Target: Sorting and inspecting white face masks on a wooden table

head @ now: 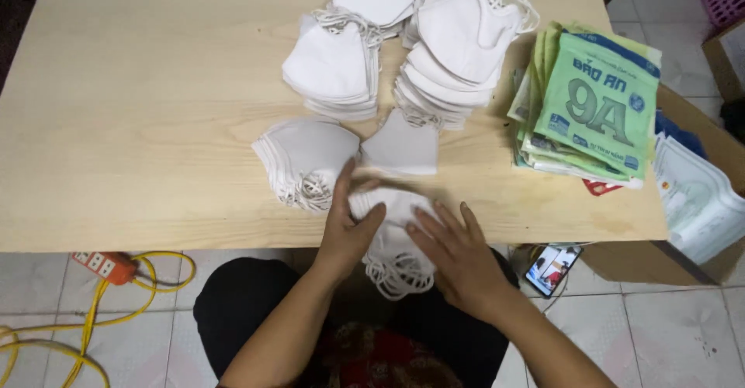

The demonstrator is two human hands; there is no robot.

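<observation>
My left hand (348,225) and my right hand (458,256) press from both sides on a small stack of white folded face masks (394,237) at the near edge of the wooden table (140,124); its ear loops hang over the edge. The fingers of both hands are spread against the stack. Just beyond lie another stack of masks (304,159) at the left and a single mask (402,146). Larger piles of white masks (334,66) (458,39) sit farther back.
A stack of green printed plastic bags (594,105) lies at the table's right. A cardboard box (698,202) with more packaging stands beside the table. On the tiled floor are a phone (551,268), an orange power strip (105,264) and a yellow cable (93,310).
</observation>
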